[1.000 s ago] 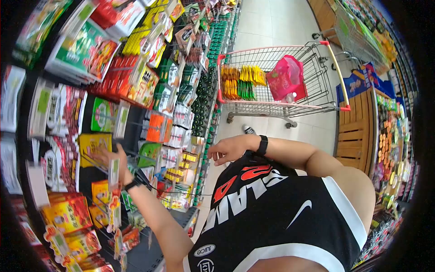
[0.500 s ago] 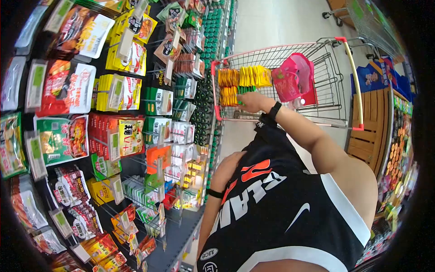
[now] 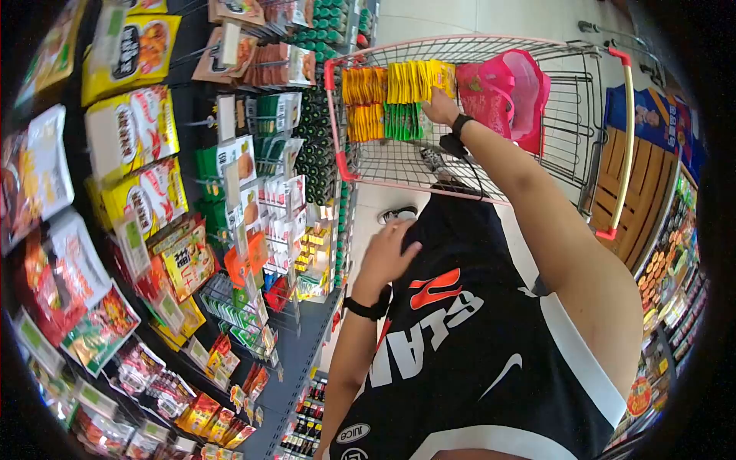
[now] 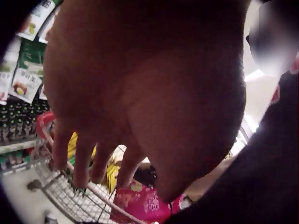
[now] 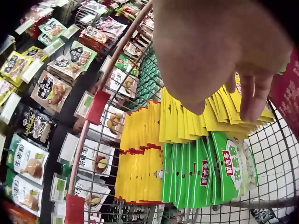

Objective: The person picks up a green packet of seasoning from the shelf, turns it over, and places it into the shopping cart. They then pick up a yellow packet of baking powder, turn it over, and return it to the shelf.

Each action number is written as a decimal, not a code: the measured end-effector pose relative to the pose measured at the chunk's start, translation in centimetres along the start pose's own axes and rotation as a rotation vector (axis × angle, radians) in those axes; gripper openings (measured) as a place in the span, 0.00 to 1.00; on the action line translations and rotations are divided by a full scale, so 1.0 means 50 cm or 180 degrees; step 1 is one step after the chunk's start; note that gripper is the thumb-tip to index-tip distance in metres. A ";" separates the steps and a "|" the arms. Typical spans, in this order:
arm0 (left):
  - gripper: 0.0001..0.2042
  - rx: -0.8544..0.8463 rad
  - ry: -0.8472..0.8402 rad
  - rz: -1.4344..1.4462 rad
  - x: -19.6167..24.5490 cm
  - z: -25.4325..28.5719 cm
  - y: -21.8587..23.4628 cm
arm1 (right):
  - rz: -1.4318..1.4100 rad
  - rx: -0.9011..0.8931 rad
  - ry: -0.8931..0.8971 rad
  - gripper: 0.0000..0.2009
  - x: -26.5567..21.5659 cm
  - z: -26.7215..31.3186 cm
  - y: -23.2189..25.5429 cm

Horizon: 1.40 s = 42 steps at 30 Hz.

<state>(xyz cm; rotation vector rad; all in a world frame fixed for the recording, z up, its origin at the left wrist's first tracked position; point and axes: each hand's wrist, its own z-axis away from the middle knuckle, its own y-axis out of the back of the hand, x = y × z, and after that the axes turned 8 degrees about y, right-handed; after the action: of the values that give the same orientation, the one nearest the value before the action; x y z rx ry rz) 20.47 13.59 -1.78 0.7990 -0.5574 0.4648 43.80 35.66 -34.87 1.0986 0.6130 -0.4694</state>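
Note:
My right hand (image 3: 440,106) reaches into the shopping cart (image 3: 475,172). Its fingers point down onto the yellow packets (image 5: 182,123), thumb and fingers spread over the right end of their row. Green packets (image 5: 203,175) stand upright in a row beside these, with orange-yellow packets (image 5: 140,175) at the cart's end. In the head view, my left hand (image 3: 387,253) hovers in front of my body, outside the cart, holding nothing. The left wrist view has its palm, with the fingers extended downward.
A pink bag (image 3: 502,96) lies in the cart next to the packets. Shelves of hanging seasoning packets (image 3: 146,123) line the left side, above rows of dark bottles (image 3: 314,146). Behind the cart handle (image 3: 625,146) is a wooden slatted stand (image 3: 632,192).
My left hand has left the shelf packet and come back to my body. My right hand has gone into the cart, then from the green packets to the yellow ones. The view has shifted.

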 end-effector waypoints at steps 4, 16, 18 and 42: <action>0.22 -0.0580 0.0084 0.0083 0.062 -0.032 -0.025 | 0.0189 -0.0456 -0.0156 0.37 0.043 -0.032 -0.012; 0.20 0.0150 0.0272 0.0034 0.045 -0.106 0.031 | 0.0601 -0.0678 -0.0548 0.32 0.040 -0.022 0.025; 0.20 0.0159 0.0264 0.0072 0.048 -0.104 0.023 | 0.0758 -0.0437 -0.0341 0.31 0.029 -0.005 0.030; 0.20 -0.0162 0.0376 -0.0059 0.083 -0.075 -0.028 | 0.0091 -0.1168 -0.0178 0.24 -0.023 -0.059 0.064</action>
<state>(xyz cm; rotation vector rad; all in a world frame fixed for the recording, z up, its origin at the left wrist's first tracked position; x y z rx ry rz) 25.50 16.34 -2.07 0.7226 -0.4501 0.4757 44.30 39.67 -32.90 0.7424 0.6053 -0.3444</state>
